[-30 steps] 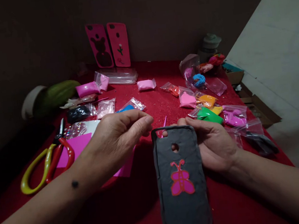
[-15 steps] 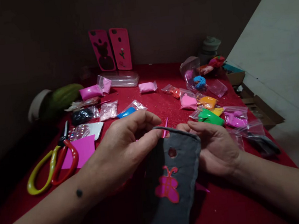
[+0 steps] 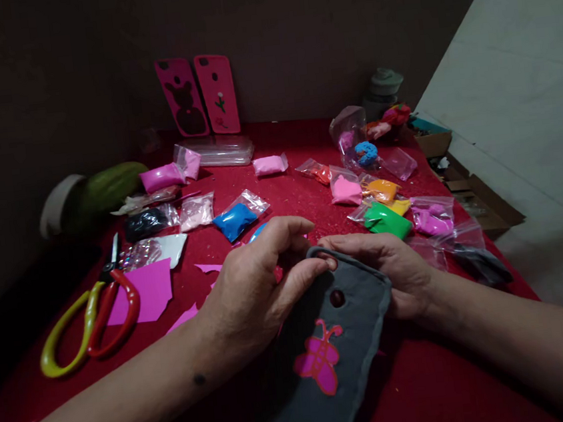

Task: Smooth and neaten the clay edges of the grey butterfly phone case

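Pinching the top edge of the grey phone case (image 3: 348,338), left hand (image 3: 255,298) and right hand (image 3: 395,269) hold a light, probably soft-coated shell, best gripped by its rims.

A dark grey, clay-coated rectangular phone case (image 3: 348,338) with a rough, matte surface and a raised rim is held between both hands, tilted so that its top end points up and away and its bottom end slants down toward the person's left. Its top-left corner is pinched between the thumb and fingers of the left hand (image 3: 255,294), while the right hand (image 3: 393,270) grips its top-right edge from behind. A round camera hole (image 3: 337,297) sits just below the left thumb, and a pink butterfly with a red outline (image 3: 319,363) lies mid-face, below both hands.
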{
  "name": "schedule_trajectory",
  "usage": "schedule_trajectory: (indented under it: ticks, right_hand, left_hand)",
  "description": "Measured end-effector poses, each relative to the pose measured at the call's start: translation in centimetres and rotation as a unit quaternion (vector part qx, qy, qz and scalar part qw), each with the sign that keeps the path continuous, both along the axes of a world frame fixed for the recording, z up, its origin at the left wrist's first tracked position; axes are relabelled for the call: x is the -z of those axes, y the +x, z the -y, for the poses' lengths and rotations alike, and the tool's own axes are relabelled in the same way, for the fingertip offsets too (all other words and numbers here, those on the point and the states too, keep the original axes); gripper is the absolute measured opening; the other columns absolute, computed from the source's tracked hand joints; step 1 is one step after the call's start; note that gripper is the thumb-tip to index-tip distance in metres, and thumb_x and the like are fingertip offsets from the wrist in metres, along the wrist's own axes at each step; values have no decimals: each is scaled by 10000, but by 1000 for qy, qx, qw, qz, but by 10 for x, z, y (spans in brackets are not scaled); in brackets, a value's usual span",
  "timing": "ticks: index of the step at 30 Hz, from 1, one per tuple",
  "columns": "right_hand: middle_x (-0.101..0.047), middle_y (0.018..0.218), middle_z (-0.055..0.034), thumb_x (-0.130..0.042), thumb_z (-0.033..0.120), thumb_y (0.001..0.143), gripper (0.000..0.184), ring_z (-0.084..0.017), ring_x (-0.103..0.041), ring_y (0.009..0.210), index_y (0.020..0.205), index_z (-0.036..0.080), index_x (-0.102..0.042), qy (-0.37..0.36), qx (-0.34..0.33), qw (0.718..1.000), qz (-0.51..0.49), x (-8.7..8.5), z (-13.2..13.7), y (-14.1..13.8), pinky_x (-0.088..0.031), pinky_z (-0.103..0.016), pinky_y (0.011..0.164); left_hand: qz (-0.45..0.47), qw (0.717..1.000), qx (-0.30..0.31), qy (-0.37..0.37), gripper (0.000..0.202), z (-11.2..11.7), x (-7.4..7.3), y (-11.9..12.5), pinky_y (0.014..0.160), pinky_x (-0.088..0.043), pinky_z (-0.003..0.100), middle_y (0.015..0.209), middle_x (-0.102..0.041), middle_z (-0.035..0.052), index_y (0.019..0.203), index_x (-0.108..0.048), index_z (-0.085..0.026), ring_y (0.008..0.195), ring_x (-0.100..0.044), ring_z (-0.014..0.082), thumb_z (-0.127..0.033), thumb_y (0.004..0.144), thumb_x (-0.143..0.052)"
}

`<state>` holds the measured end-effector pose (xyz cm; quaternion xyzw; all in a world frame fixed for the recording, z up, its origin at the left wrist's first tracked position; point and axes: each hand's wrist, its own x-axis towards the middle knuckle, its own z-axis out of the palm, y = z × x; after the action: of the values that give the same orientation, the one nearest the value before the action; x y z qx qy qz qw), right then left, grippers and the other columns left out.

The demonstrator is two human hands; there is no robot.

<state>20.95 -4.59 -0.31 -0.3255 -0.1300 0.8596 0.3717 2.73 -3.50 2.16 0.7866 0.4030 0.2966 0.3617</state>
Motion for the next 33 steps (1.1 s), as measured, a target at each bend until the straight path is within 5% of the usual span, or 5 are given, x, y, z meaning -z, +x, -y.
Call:
schedule_trajectory:
  ticks: [5,11,27,33]
  right_hand:
    - [-706,645,-35,-572,131,789,116,-124,-654,530,756,92,-676,5,-7,1000,-26,-1,-1,-1,-551,-240,589]
    - [-655,547,-23,-491,191,884,279,-109,-617,458,675,94,-649,-45,-6,999,-21,-4,-3,-3,-532,-229,532]
    - [-632,578,9,-651,141,749,74,-76,-584,491,683,107,-643,30,-13,999,-10,1,-1,-1,-478,-181,537]
    - [-622,585,4,-637,148,766,108,-77,-587,502,668,105,-624,33,-21,999,-18,1,-1,-1,-483,-180,546]
  left_hand:
    - [54,996,-2,-69,279,1,-5,-1,728,-515,250,933,-699,30,1078,-594,-176,833,-659,155,-351,862,-606]
    - [32,997,-19,-64,191,0,-15,-6,711,-501,187,858,-732,-27,983,-709,-212,779,-656,114,-225,900,-538]
    - [-89,975,53,196,260,6,-2,-8,808,-499,143,1052,-698,65,1078,-639,-151,950,-662,118,-96,902,-457]
    - [-79,985,33,152,241,4,-6,-7,759,-497,179,1016,-718,41,1093,-638,-164,886,-674,124,-167,929,-461]
